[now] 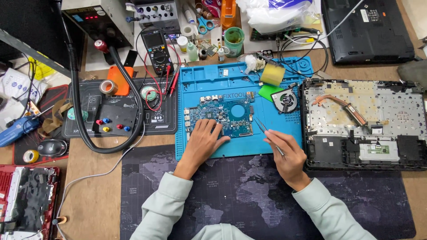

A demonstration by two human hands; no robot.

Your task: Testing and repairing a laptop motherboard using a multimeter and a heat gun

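Observation:
A blue-green circuit board (231,111) with a round cutout lies on a blue silicone work mat (200,80). My left hand (202,142) rests flat on the board's lower left part, fingers spread. My right hand (287,153) grips metal tweezers (263,129), whose tips point up-left at the board's right edge. Both sleeves are pale green.
An opened laptop base (360,124) with a copper heat pipe sits to the right, a small fan (284,98) beside it. A multimeter (156,49), tape rolls, a black hose (80,120), a red laptop part (26,200) and a dark map-print desk mat (249,195) surround the work area.

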